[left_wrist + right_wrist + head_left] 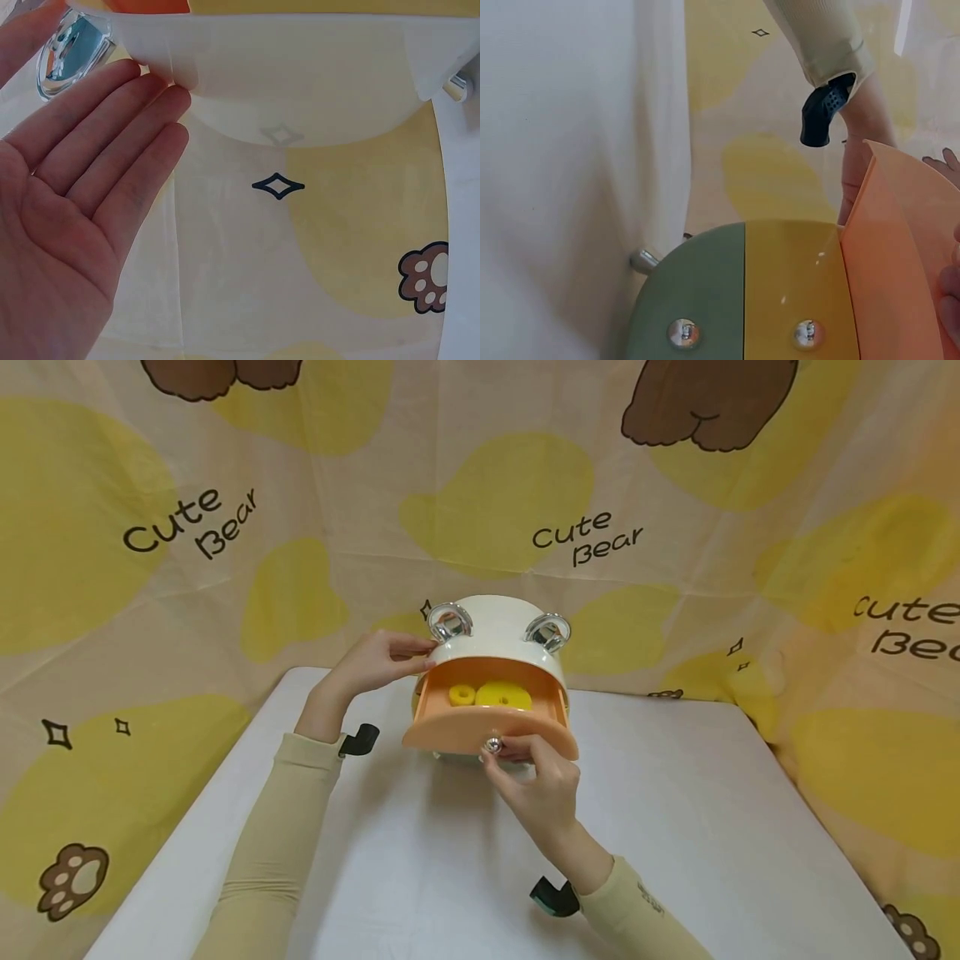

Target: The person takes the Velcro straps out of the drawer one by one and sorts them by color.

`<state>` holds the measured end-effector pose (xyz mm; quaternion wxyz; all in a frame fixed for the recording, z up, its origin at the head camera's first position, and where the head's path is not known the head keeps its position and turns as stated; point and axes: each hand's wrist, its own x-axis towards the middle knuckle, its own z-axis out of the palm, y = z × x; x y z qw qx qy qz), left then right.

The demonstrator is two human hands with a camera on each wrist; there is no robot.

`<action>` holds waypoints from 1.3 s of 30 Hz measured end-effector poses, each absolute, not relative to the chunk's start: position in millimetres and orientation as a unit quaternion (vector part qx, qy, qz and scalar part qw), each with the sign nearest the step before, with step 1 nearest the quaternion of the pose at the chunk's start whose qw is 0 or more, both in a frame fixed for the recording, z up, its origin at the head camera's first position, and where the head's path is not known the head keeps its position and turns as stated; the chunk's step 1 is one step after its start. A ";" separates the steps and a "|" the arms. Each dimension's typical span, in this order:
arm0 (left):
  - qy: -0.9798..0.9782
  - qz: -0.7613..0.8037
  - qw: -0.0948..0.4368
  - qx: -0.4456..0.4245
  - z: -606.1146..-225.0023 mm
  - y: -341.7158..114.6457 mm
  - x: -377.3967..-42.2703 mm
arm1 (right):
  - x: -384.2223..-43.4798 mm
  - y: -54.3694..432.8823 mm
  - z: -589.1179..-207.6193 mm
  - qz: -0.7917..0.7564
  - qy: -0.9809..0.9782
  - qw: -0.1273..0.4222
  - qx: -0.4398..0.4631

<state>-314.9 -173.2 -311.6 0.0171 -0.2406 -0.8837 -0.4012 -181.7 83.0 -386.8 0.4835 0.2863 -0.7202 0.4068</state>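
A small white cabinet [501, 620] with two chrome ear-like rings stands on the table. Its orange top drawer [448, 730] is pulled out. Inside lie a small yellow ring [462, 695] and a larger yellow piece [513, 695]. My right hand [543, 783] pinches the silver knob [492, 745] on the drawer front between thumb and fingers. At the cabinet's left side, my left hand [375, 662] touches the white shell near one ear. The left wrist view shows its fingers extended against the shell. Below the orange drawer, the right wrist view shows yellow [780, 281] and green [697, 281] drawer fronts.
A white table [660, 810] spreads around the cabinet. Behind and beside it hangs a cream cloth [480, 535] with yellow patches and bear prints. A silver foot [643, 261] shows under the cabinet. Black wrist mounts [361, 740] stick out beside both sleeves.
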 end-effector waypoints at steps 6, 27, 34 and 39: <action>-0.884 -0.398 0.021 -0.243 -309.9 -172.8 -313.6 | -176.3 85.4 -387.3 0.407 -0.715 0.485 0.294; -0.882 -0.406 0.017 -0.240 -310.2 -173.4 -313.5 | -166.6 86.1 -389.7 0.392 -0.718 0.480 0.316; -0.882 -0.406 0.015 -0.238 -310.7 -174.5 -313.4 | -165.3 85.6 -390.9 0.391 -0.717 0.477 0.324; -0.884 -0.403 0.015 -0.238 -309.9 -174.2 -312.7 | -165.0 86.7 -391.8 0.381 -0.714 0.485 0.332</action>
